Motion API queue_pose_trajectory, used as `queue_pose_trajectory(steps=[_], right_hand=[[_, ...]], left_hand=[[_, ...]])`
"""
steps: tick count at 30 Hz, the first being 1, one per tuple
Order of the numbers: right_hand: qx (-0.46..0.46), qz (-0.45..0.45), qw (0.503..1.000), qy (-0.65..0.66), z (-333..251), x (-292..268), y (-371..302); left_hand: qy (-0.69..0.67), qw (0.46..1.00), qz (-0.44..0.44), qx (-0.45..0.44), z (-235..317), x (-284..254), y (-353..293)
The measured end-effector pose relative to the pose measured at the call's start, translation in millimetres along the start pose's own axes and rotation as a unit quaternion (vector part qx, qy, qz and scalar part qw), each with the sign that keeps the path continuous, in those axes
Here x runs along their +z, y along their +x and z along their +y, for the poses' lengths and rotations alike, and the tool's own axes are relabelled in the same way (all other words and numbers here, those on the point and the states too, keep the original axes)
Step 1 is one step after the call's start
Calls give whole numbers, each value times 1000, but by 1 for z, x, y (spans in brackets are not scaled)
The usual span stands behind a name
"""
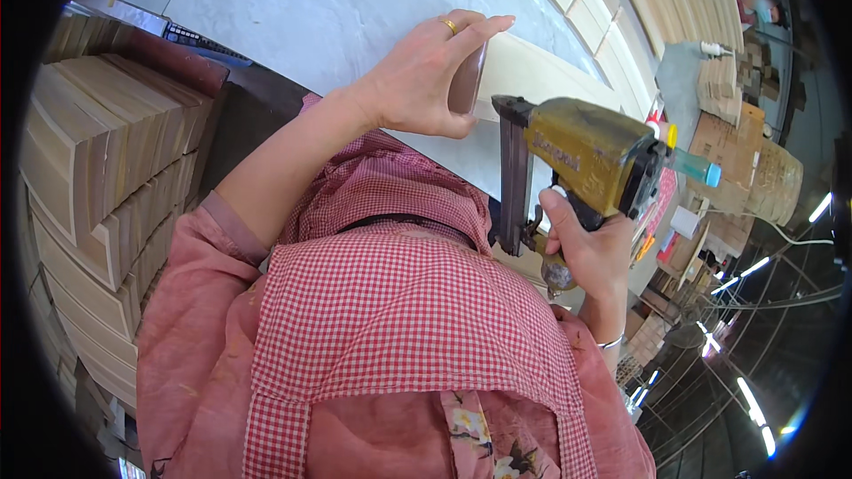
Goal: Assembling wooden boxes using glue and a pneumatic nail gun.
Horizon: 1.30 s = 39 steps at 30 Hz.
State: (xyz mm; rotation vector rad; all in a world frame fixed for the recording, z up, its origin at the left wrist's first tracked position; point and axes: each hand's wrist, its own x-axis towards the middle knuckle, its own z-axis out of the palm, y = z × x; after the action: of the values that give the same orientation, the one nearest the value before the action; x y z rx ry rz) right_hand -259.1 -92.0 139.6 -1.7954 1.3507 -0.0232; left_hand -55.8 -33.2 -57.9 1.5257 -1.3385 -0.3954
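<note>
My left hand [435,66], a gold-coloured ring on one finger, is closed with thumb and fingers round a flat, brownish piece with a smooth edge [468,82]. Its far side is hidden, so I cannot tell its exact kind. Right beside it a pale wooden board [546,75] lies on the grey-white tabletop [293,13]. My right hand [590,244] grips the handle of a yellow and black pneumatic nail gun [586,146]. The gun's nose points left, close to the board and a little away from my left thumb.
Stacked curved wooden pieces [115,151] stand at my left. Long pale wooden strips [683,0] are piled at the far right, near a small white bottle [714,49]. A blue-capped bottle [701,168] shows behind the gun. Another person [759,9] is at the upper right.
</note>
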Motion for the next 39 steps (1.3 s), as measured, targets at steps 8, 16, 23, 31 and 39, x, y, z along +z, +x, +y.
queue_pose_trajectory(steps=[8, 16, 23, 31, 39], right_hand=[[-22, -5, 1000, -18, -15, 3, 20], [-47, -14, 999, -10, -18, 3, 24], [-43, -27, 998, -28, -26, 1, 26], [5, -36, 999, -30, -28, 0, 25], [24, -13, 1000, 13, -24, 7, 20]], left_hand=[[13, 1000, 22, 6, 0, 2, 0], [14, 999, 35, 28, -1, 1, 2], [18, 998, 41, 36, 0, 1, 1], [9, 999, 46, 27, 1, 3, -2], [5, 998, 50, 26, 0, 3, -2]])
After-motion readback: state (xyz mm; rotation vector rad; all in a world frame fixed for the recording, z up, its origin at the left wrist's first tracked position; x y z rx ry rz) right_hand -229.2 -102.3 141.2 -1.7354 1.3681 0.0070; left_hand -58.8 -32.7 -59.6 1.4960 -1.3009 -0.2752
